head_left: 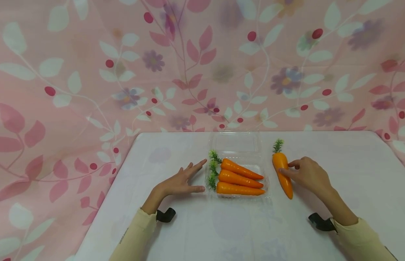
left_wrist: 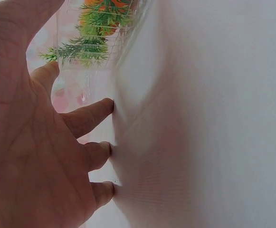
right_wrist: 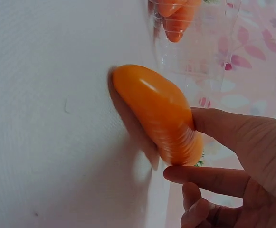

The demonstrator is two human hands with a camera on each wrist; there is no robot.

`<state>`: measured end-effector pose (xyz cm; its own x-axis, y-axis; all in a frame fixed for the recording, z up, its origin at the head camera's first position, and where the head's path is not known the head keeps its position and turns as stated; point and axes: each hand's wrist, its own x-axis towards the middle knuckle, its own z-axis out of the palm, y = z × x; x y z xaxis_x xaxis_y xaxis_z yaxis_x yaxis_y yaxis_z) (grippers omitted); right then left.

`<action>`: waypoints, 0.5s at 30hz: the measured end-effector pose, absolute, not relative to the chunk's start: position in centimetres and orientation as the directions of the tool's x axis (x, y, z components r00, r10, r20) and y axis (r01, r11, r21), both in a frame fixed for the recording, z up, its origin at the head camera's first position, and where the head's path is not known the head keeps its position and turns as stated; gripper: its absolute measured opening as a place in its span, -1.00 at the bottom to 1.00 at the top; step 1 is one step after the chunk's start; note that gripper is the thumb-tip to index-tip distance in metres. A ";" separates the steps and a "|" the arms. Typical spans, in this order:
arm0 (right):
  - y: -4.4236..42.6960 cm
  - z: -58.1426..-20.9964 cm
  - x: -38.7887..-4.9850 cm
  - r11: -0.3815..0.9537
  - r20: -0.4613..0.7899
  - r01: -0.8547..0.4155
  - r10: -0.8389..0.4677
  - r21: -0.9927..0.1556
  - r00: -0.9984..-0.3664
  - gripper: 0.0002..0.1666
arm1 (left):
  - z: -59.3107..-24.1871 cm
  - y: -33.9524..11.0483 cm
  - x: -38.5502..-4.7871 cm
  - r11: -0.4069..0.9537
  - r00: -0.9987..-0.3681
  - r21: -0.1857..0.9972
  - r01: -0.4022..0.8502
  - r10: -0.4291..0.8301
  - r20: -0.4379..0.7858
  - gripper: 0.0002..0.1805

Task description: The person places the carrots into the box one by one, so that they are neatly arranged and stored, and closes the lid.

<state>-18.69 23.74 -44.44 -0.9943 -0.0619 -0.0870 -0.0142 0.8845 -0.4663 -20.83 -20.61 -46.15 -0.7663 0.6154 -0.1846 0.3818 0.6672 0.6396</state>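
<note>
Three orange toy carrots (head_left: 240, 177) with green tops lie side by side in a clear plastic clamshell box (head_left: 267, 188), its lid folded back. To the right of the box, another orange carrot (head_left: 282, 177) lies with its leafy end away from me. My right hand (head_left: 308, 175) pinches that carrot between thumb and index finger, the other fingers curled in the right wrist view. At the box's left side my left hand (head_left: 181, 183) is spread, with its thumb and index finger beside the leafy tops. Several left fingertips rest on the table in the left wrist view.
A white cloth covers the table (head_left: 196, 232). Behind it hangs a pink curtain (head_left: 202, 72) printed with leaves and flowers. The raised clear lid (head_left: 235, 141) stands toward the table's back edge. Black wrist mounts (head_left: 166, 215) stick out from both sleeves.
</note>
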 end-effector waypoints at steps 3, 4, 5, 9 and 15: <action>24.0 -44.3 -18.8 0.884 -0.115 -0.011 -0.074 -0.468 -0.991 -0.21 | -46.2 -20.6 -20.8 0.669 -0.765 0.637 0.383 0.616 -0.188 0.07; 24.0 -44.3 -18.8 0.884 -0.122 -0.012 -0.078 -0.467 -0.990 -0.21 | -46.2 -20.6 -20.8 0.670 -0.765 0.637 0.382 0.616 -0.189 0.07; 24.1 -44.2 -18.8 0.884 -0.131 -0.013 -0.084 -0.467 -0.988 -0.20 | -46.2 -20.6 -20.8 0.670 -0.765 0.638 0.380 0.615 -0.190 0.07; 24.3 -43.9 -18.9 0.883 -0.165 -0.009 -0.098 -0.469 -0.981 -0.16 | -46.2 -20.7 -20.9 0.671 -0.767 0.639 0.377 0.612 -0.191 0.07; 24.5 -43.8 -18.9 0.874 -0.207 0.009 -0.105 -0.486 -0.973 -0.11 | -46.1 -20.6 -20.9 0.669 -0.766 0.644 0.371 0.613 -0.195 0.06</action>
<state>-18.89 24.47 -43.84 -0.9727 -0.1047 -0.2069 0.0093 0.8740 -0.4858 -20.93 -20.65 -46.10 -0.7661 0.6126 -0.1947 0.3709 0.6687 0.6444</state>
